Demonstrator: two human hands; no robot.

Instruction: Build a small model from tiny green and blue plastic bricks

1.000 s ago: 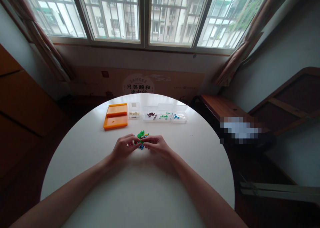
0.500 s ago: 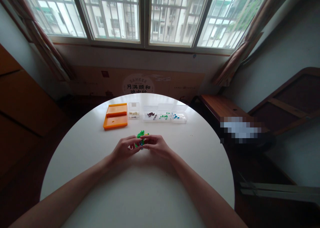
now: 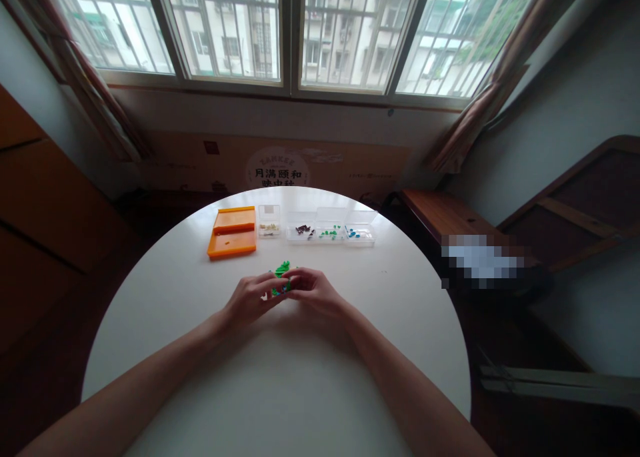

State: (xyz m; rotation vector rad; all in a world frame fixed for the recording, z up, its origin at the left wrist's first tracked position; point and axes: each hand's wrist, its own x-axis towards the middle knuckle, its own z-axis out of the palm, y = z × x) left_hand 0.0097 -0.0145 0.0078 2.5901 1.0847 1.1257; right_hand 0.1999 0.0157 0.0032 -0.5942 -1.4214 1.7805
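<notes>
A small, mostly green building-block model (image 3: 283, 269), with some blue low on it, is between my hands over the white table. My left hand (image 3: 249, 298) has its fingers curled round the model's left and near side. From the right, my right hand (image 3: 319, 291) closes on it with bent fingers. The fingertips of both hands meet in front of the model and cover much of it, so its full shape is hidden.
Beyond my hands lies an open orange case (image 3: 234, 245) with a small piece in it. To its right stand a small clear box (image 3: 269, 217) of pale pieces and a clear compartment box (image 3: 325, 241) with dark, green and blue pieces. The round white table (image 3: 270, 390) carries everything.
The model has turned a little in my fingers: a yellow part that showed at its right is now hidden. Both hands stay nearly in place, with small finger shifts.
</notes>
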